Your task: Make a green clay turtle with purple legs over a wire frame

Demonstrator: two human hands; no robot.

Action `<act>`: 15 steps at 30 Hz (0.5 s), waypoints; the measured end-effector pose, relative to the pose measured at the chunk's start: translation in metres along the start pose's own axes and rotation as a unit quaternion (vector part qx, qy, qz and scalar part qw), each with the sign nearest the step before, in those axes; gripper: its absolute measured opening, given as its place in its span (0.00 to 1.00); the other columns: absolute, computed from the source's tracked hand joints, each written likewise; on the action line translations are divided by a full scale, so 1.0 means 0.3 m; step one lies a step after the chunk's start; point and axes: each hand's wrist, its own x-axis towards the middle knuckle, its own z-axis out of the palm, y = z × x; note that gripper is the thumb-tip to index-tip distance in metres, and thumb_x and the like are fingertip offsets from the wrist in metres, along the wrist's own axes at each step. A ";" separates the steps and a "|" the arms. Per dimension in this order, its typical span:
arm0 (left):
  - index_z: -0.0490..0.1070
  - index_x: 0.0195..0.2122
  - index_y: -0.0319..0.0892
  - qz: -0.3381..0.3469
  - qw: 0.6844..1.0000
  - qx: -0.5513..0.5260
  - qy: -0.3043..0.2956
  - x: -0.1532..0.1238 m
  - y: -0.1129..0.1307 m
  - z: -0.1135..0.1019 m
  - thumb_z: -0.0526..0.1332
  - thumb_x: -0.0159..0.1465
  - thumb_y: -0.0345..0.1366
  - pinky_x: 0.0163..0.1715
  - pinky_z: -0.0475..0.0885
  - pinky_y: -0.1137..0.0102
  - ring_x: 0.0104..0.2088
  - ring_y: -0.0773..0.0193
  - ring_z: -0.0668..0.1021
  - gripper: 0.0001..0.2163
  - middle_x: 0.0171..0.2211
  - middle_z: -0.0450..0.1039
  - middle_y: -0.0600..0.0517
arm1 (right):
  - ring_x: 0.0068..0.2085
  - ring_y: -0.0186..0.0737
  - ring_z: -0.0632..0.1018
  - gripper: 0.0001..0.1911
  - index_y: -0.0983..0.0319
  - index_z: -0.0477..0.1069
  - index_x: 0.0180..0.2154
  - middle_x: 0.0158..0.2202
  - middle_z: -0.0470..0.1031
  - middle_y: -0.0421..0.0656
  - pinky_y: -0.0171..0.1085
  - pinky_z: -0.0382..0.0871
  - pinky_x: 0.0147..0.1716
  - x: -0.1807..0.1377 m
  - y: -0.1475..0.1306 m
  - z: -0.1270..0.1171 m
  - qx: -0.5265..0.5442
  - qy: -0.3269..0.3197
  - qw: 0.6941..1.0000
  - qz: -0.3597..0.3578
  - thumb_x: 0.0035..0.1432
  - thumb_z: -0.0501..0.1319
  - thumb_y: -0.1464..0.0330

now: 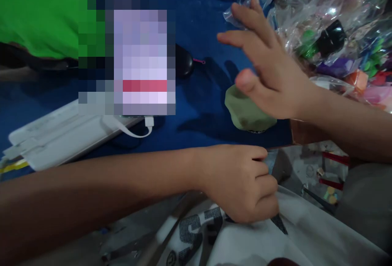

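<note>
My left hand (241, 184) is closed in a fist at the lower middle, its knuckles to the right. Its fingertips curl out of sight, so anything in them is hidden. Just below it lies white material (245, 241) with dark printed letters. Raised over the blue tabletop, my right hand (269, 66) has its fingers spread and holds nothing. Under its thumb and palm sits a soft-looking, pale green lump (249, 113) with an uneven edge; whether the hand touches it, I cannot tell.
Clear plastic bags (333, 41) with colourful contents are heaped at the right. A blurred-out upright screen (141, 62) stands at left centre, its white cable (134, 134) running by a long white device (61, 131). Green cloth (36, 13) is at upper left. A black rounded object (184, 63) lies behind.
</note>
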 end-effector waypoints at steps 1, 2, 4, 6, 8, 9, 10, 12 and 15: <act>0.74 0.28 0.43 -0.003 1.000 0.000 -0.003 0.001 0.001 -0.001 0.63 0.70 0.30 0.23 0.66 0.63 0.21 0.66 0.68 0.12 0.23 0.65 0.57 | 0.86 0.64 0.45 0.45 0.54 0.62 0.77 0.85 0.50 0.46 0.66 0.39 0.85 0.014 -0.001 0.021 -0.043 -0.020 0.999 0.007 0.75 0.45 0.35; 0.74 0.28 0.43 -0.007 1.000 0.000 -0.006 0.003 0.001 -0.003 0.63 0.70 0.30 0.23 0.66 0.64 0.21 0.66 0.68 0.11 0.23 0.65 0.57 | 0.86 0.68 0.43 0.47 0.52 0.60 0.78 0.86 0.46 0.45 0.69 0.37 0.84 0.028 0.000 0.046 -0.067 -0.038 0.997 0.011 0.73 0.45 0.32; 0.73 0.28 0.43 -0.012 1.000 0.005 -0.009 0.005 0.000 -0.006 0.63 0.70 0.29 0.24 0.67 0.64 0.21 0.67 0.69 0.11 0.22 0.65 0.57 | 0.85 0.73 0.43 0.52 0.53 0.56 0.80 0.86 0.43 0.46 0.75 0.35 0.82 0.053 0.008 0.092 -0.076 -0.079 0.994 0.005 0.69 0.45 0.29; 0.73 0.28 0.43 -0.016 1.000 0.007 -0.003 0.007 -0.002 -0.006 0.63 0.69 0.28 0.24 0.66 0.64 0.20 0.67 0.69 0.11 0.22 0.65 0.58 | 0.85 0.74 0.44 0.54 0.51 0.54 0.81 0.86 0.43 0.45 0.78 0.35 0.81 0.072 0.020 0.121 -0.062 -0.105 0.993 0.000 0.68 0.47 0.28; 0.72 0.28 0.43 -0.020 1.000 0.010 0.003 0.008 -0.005 -0.004 0.62 0.69 0.28 0.24 0.65 0.65 0.20 0.67 0.68 0.11 0.22 0.65 0.58 | 0.85 0.73 0.44 0.53 0.48 0.54 0.81 0.86 0.44 0.42 0.78 0.34 0.81 0.083 0.030 0.133 -0.045 -0.113 0.993 0.004 0.67 0.50 0.28; 0.72 0.28 0.44 -0.021 1.000 0.014 0.004 0.007 -0.005 -0.002 0.62 0.69 0.27 0.24 0.65 0.64 0.20 0.67 0.69 0.11 0.22 0.65 0.58 | 0.85 0.73 0.44 0.53 0.48 0.54 0.81 0.86 0.44 0.42 0.78 0.33 0.81 0.087 0.034 0.136 -0.040 -0.113 0.993 0.006 0.67 0.51 0.28; 0.72 0.28 0.44 -0.022 1.000 0.019 0.004 0.006 -0.005 -0.001 0.62 0.69 0.27 0.25 0.65 0.64 0.20 0.67 0.69 0.11 0.22 0.66 0.58 | 0.85 0.73 0.44 0.53 0.48 0.54 0.81 0.86 0.44 0.42 0.79 0.32 0.80 0.090 0.037 0.138 -0.036 -0.113 0.993 0.006 0.67 0.51 0.28; 0.72 0.29 0.44 -0.024 0.999 0.030 -0.001 0.002 -0.002 0.002 0.62 0.70 0.27 0.26 0.66 0.64 0.21 0.66 0.70 0.11 0.22 0.67 0.58 | 0.85 0.73 0.43 0.53 0.50 0.55 0.80 0.86 0.45 0.43 0.80 0.31 0.80 0.095 0.040 0.145 -0.027 -0.110 0.994 0.005 0.67 0.52 0.29; 0.73 0.30 0.44 -0.021 0.999 0.042 -0.016 -0.006 0.006 0.001 0.62 0.70 0.27 0.29 0.68 0.63 0.22 0.65 0.71 0.10 0.24 0.69 0.57 | 0.85 0.67 0.46 0.48 0.48 0.61 0.78 0.85 0.51 0.41 0.74 0.35 0.82 0.104 0.045 0.133 0.017 -0.086 0.996 0.004 0.68 0.51 0.30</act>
